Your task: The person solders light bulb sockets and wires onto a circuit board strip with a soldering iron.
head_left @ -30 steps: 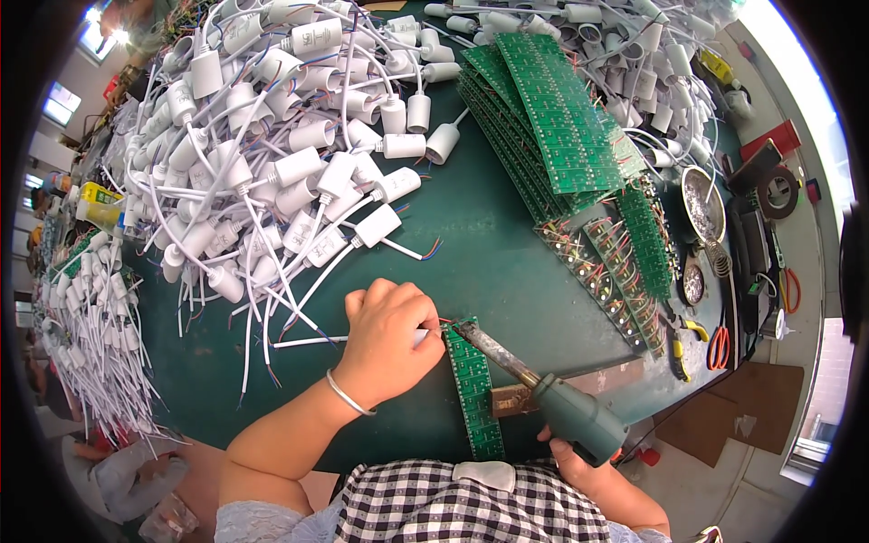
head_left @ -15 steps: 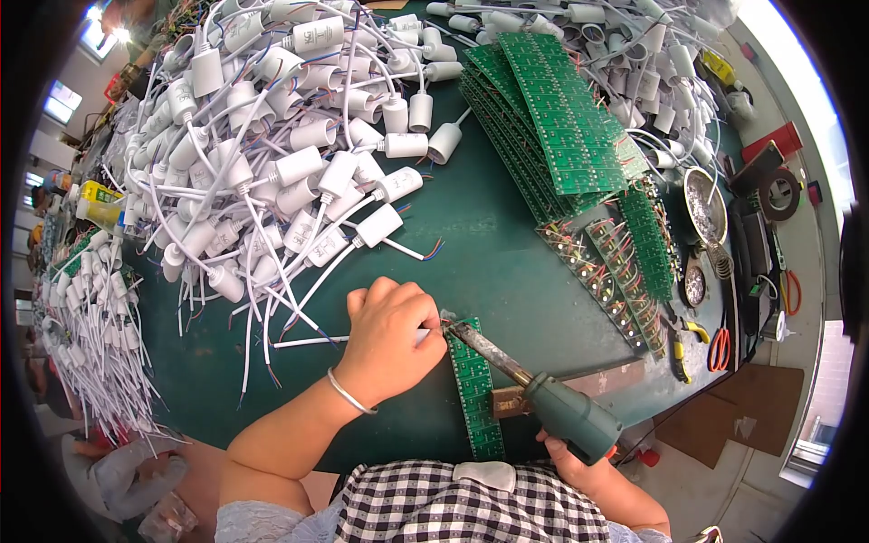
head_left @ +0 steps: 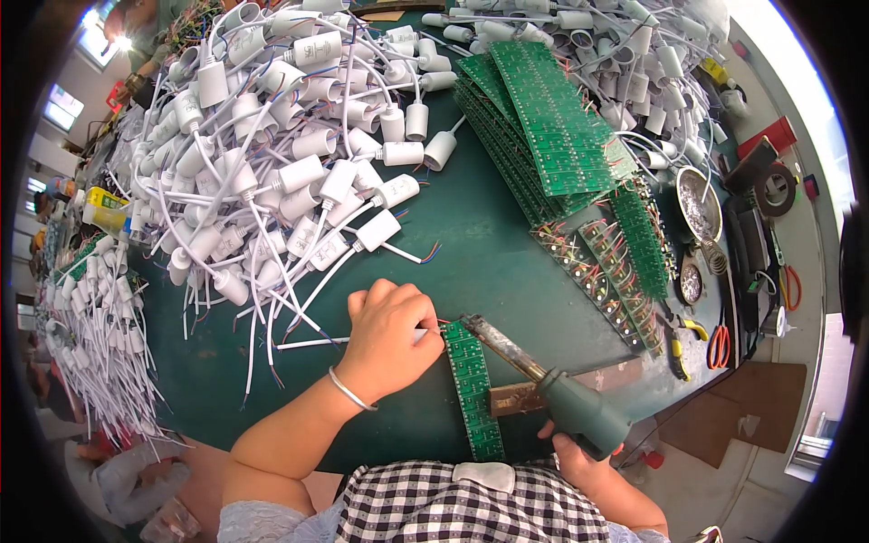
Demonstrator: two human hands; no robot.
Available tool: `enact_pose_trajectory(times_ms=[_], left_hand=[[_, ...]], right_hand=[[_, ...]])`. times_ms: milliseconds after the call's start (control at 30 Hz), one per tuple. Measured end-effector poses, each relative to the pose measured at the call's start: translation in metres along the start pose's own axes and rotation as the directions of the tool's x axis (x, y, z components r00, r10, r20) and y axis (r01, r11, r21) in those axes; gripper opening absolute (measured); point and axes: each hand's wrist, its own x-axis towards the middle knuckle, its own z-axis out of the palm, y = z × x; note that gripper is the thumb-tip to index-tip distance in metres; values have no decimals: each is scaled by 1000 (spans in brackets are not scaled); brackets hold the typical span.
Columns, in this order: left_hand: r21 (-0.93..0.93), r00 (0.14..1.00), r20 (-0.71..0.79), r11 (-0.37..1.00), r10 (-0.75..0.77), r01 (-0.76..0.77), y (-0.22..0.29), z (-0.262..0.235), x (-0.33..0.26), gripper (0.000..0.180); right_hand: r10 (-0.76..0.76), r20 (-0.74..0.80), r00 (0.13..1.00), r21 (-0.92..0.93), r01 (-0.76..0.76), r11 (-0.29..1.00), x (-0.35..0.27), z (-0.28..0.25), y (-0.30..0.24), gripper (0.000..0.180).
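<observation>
Worker in b&w checked apron (head_left: pixel 434 507) is using both bare hands at a dk-green bench (head_left: pixel 480 244). R hand (head_left: pixel 577 459) is gripping the grn handle of a soldering iron (head_left: pixel 588 416), fingers wrapping it from below; its metal shaft is pointing up & left, tip hanging at the top end of a narrow grn circuit-board strip (head_left: pixel 472 398). Can't tell if tip is touching. L hand (head_left: pixel 394 335), w/ silver bangle (head_left: pixel 351 391) at wrist, is closing its fingers on a white cable (head_left: pixel 312 343), mostly hidden under the hand; a bit of red wire (head_left: pixel 443 320) is showing btwn fingertips & strip. Strip is lying on bench btwn the hands, running from L fingertips down twd apron. Brownish bar (head_left: pixel 602 376) is lying just R of it, passing under the iron. Upper L, big heap of white lamp holders (head_left: pixel 299 172) w/ cables is spreading over bench; second heap (head_left: pixel 638 86) is filling top R. Stack of grn boards (head_left: pixel 552 127) is fanning out R of ctr, w/ component-fitted boards (head_left: pixel 620 285) lying below. Far R, yellow-handled pliers (head_left: pixel 677 353) & metal bowl (head_left: pixel 720 208) are sitting nr bench edge.
</observation>
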Motion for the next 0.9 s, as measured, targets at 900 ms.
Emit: enact_pose_trajectory(times_ms=[900], left_hand=[[12, 1000, 2, 1000, -8, 8, -2, 2, -1, 6]], right_hand=[[-165, -178, 970, 47, 176, 983, 0, 2, 7, 51]])
